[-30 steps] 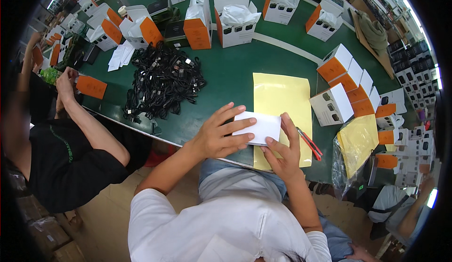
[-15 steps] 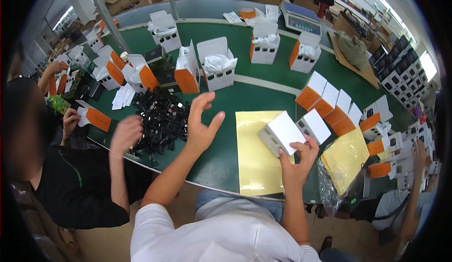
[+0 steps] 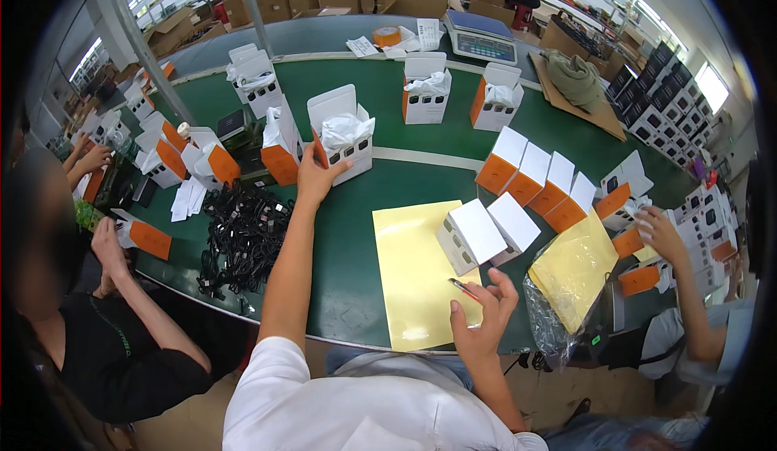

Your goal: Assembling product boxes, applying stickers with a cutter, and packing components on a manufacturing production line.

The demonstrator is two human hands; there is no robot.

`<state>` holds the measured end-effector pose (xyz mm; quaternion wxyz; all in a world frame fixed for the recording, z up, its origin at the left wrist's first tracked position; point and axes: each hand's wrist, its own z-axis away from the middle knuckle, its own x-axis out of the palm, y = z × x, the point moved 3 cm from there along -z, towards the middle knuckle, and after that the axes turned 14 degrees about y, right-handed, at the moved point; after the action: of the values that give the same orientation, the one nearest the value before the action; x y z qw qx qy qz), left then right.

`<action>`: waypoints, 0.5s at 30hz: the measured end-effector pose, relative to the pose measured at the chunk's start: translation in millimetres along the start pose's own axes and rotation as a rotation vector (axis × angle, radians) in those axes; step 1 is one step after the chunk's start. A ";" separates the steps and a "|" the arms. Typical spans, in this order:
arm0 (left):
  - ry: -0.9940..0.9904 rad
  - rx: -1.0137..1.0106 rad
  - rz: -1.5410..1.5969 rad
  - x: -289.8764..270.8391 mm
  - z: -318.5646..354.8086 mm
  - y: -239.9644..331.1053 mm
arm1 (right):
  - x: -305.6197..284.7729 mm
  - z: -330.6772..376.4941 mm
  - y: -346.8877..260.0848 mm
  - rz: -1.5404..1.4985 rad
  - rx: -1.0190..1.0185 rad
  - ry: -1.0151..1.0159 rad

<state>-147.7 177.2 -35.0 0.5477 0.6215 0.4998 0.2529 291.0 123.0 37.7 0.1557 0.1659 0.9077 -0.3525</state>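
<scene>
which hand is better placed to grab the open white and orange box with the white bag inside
Left. The left hand already reaches across the green table and touches the open white and orange cardboard box. The right hand rests near the table edge on the yellow sheet.

Left hand [image 3: 317, 177] stretched far forward, fingers closing; right hand [image 3: 484, 321] near body, open.

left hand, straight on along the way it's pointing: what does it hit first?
Likely the open white and orange box with crumpled white wrapping in it. The left hand reaches up the green table with fingertips already at the box's front lower edge; actual contact is unclear.
</scene>
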 end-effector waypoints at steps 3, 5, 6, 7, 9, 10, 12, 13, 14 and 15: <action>-0.078 -0.066 -0.158 -33.2 48.6 34.2 | -2.1 3.1 -1.4 -0.175 -0.061 0.001; -0.202 -0.060 0.423 -53.0 100.1 62.8 | -2.2 8.2 -9.3 -0.311 -0.054 -0.135; -0.253 -0.019 0.319 -68.0 120.0 68.7 | 1.2 10.1 -14.7 -0.324 -0.047 -0.154; -0.337 -0.035 0.251 -79.6 140.4 76.7 | 6.6 9.9 -20.5 -0.415 0.008 -0.135; -0.419 -0.030 0.228 -97.2 177.6 87.4 | 20.4 9.2 -35.5 -0.513 0.070 -0.139; -0.463 -0.022 0.179 -103.4 191.2 81.7 | 28.4 6.6 -42.3 -0.543 0.053 -0.104; -0.556 0.073 -0.029 -114.5 209.5 77.9 | 39.3 3.9 -47.1 -0.550 -0.016 -0.147; -0.522 0.304 -0.040 -116.5 213.1 87.1 | 41.4 10.7 -45.2 -0.552 -0.013 -0.161; -0.401 0.176 0.134 -120.8 222.3 94.0 | 45.9 19.8 -41.5 -0.545 0.003 -0.210; -0.277 0.053 0.306 -126.4 228.6 100.1 | 49.7 22.9 -41.9 -0.537 0.018 -0.255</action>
<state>36.7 -24.2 25.8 0.5497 0.7332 0.3262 0.2320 233.0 87.5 26.3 0.1682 -0.1246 0.8891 -0.4070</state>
